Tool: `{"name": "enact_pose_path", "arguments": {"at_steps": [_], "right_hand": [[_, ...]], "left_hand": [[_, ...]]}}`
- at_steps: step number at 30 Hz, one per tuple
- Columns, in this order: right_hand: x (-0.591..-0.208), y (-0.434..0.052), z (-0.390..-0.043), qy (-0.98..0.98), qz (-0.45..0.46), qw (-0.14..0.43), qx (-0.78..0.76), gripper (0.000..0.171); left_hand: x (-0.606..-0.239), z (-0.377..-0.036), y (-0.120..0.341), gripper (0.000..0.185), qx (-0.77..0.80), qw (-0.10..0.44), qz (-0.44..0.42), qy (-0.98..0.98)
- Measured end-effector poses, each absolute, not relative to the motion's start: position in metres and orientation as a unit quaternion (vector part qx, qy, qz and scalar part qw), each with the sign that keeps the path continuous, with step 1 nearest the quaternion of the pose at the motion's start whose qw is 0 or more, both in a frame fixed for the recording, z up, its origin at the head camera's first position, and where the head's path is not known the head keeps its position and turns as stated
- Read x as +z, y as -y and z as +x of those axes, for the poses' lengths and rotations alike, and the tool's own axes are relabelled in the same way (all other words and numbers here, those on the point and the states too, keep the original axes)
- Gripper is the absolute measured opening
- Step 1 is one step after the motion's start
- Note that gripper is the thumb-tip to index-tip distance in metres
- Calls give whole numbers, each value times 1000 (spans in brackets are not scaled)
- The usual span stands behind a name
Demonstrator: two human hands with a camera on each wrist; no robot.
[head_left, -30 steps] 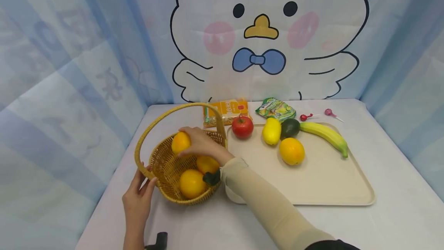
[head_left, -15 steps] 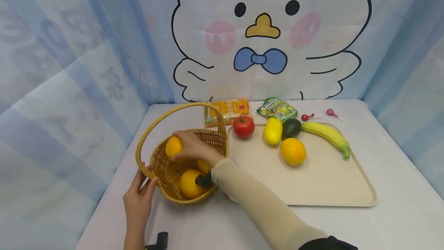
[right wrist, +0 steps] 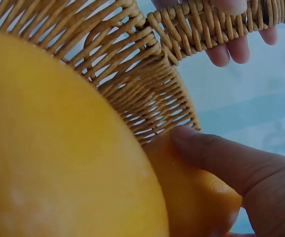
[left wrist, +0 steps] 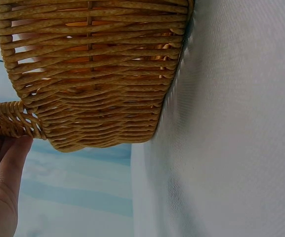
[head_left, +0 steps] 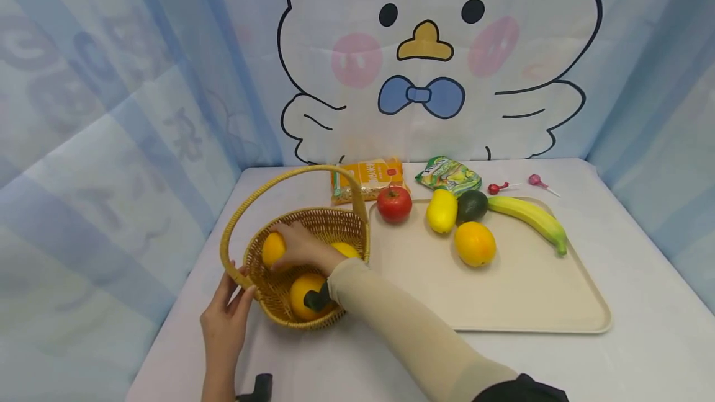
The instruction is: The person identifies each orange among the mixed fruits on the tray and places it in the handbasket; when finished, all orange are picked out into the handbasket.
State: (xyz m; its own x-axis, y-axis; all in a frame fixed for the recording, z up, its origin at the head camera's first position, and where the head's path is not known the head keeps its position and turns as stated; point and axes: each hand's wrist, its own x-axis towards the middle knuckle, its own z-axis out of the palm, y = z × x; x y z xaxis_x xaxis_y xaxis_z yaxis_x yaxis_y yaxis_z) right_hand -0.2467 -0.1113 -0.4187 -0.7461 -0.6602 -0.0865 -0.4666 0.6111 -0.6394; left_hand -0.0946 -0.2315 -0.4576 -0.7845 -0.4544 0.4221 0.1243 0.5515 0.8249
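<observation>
A wicker basket (head_left: 335, 223) with a tall arched handle (head_left: 279, 180) stands left of the tray. My right hand (head_left: 296, 245) reaches inside it and grips an orange (head_left: 272, 249) low against the left wall. In the right wrist view a finger (right wrist: 216, 155) presses that orange (right wrist: 196, 202), with another orange (right wrist: 58, 148) close in front. Two more oranges (head_left: 303, 293) (head_left: 347, 249) lie in the basket. My left hand (head_left: 237, 283) pinches the handle's base at the near left rim; the left wrist view shows its fingers (left wrist: 4, 173) under the weave (left wrist: 98, 74).
A beige tray (head_left: 503, 303) to the right holds a tomato (head_left: 394, 203), a lemon (head_left: 442, 210), an avocado (head_left: 472, 205), a banana (head_left: 530, 216) and an orange (head_left: 475, 243). Two snack packs (head_left: 365, 178) (head_left: 449, 174) and two lollipops (head_left: 494, 188) (head_left: 535, 180) lie behind it.
My right hand has carried the orange from rim height down and left into the basket. The left hand has stayed on the handle's base.
</observation>
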Motion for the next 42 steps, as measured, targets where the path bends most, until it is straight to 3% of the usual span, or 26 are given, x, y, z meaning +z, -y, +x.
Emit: {"name": "enact_pose_path", "arguments": {"at_steps": [27, 35, 42], "right_hand": [[-407, 119, -265, -891, -331, 155, -270, 76], [-410, 124, -262, -890, -317, 183, -273, 75], [-407, 127, -257, -889, -323, 181, -271, 61]], "left_hand": [[-456, -94, 231, 61, -483, 304, 105, 814], [-458, -95, 232, 61, -484, 305, 101, 814], [-459, -95, 233, 60, -478, 307, 101, 817]]}}
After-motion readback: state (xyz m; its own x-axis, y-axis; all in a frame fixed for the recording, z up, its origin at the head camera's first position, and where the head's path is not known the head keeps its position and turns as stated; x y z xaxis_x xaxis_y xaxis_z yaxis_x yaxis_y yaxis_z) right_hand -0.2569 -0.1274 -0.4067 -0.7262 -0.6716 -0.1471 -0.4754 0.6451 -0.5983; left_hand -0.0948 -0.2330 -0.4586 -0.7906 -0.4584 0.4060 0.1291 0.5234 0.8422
